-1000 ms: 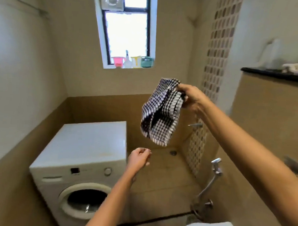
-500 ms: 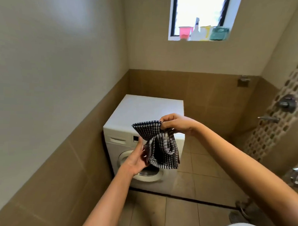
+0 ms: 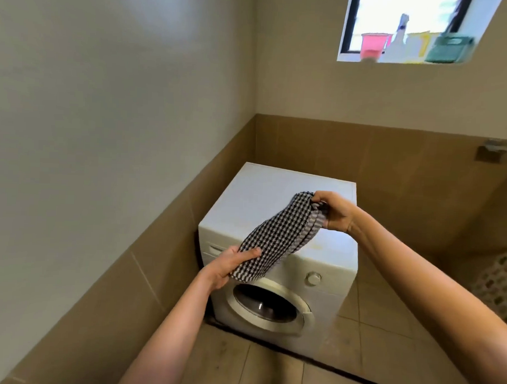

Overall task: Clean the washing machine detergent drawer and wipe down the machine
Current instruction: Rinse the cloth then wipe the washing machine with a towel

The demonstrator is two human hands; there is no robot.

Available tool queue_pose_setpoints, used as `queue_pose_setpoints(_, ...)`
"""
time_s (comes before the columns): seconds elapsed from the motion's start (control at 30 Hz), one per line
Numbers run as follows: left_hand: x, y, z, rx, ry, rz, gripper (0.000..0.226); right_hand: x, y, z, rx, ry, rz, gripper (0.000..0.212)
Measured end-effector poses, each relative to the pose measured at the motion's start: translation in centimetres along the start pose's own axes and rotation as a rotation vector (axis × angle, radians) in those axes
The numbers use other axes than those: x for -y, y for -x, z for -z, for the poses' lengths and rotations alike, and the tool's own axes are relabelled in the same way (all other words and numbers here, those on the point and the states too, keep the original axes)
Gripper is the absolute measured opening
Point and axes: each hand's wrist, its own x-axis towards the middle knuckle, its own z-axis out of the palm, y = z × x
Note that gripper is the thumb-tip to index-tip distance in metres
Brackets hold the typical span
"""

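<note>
A white front-loading washing machine (image 3: 263, 198) stands in the corner against the tiled wall, its round door (image 3: 269, 305) closed. Its detergent drawer (image 3: 215, 249) is at the front's top left, partly hidden by my left hand. A black-and-white checked cloth (image 3: 276, 236) is stretched above the machine's front edge. My left hand (image 3: 228, 264) grips the cloth's lower end, thumb on top. My right hand (image 3: 332, 211) pinches the upper end over the machine's top. A control knob (image 3: 313, 278) shows on the front panel.
Tan tiled walls close in on the left and behind the machine. A window sill (image 3: 397, 60) high up holds a pink cup (image 3: 372, 46), a green basket (image 3: 448, 49) and bottles. A metal wall fitting (image 3: 492, 150) sits to the right. Tiled floor (image 3: 385, 328) spreads right of the machine.
My left hand has taken hold of the cloth's lower end and both hands have spread it out lengthwise. I have come closer to the machine, which looks larger.
</note>
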Motion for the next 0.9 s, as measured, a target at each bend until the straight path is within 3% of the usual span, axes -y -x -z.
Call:
queue_pose_setpoints(0.07, -1.8, -2.7, 0.8, 0.030, -0.056, 0.000, 0.053, 0.6, -2.8, 2.7, 0.020, 0.090, -0.069, 0.021)
queue_pose_setpoints(0.17, -3.8, -6.8, 2.0, 0.112, -0.196, 0.054, 0.050, 0.9, -6.4, 6.7, 0.065, 0.346, -0.218, 0.050)
queue_pose_setpoints(0.27, -4.7, -10.8, 3.4, 0.150, -0.251, 0.125, 0.050, 0.7, -9.7, 10.2, 0.135, 0.544, -0.314, 0.046)
queue_pose_setpoints(0.33, -4.2, -12.7, 4.0, 0.061, -0.195, 0.148, 0.051, -0.2, -11.3, 11.9, 0.123, 0.499, -0.283, 0.036)
queue_pose_setpoints(0.5, -1.5, -17.7, 4.3, -0.173, -0.074, 0.150, 0.045, -3.8, -15.2, 13.2, -0.160, 0.309, -0.122, 0.026)
queue_pose_setpoints(0.77, -0.8, -27.1, 5.3, -0.338, -0.311, 0.133, 0.036, -5.4, -23.4, 13.3, -0.542, 0.437, 0.022, 0.027)
queue_pose_setpoints(0.9, 0.2, -30.0, 6.5, -0.400, -0.424, 0.078, 0.048, -6.1, -25.9, 12.6, -0.648, 0.576, 0.033, 0.044)
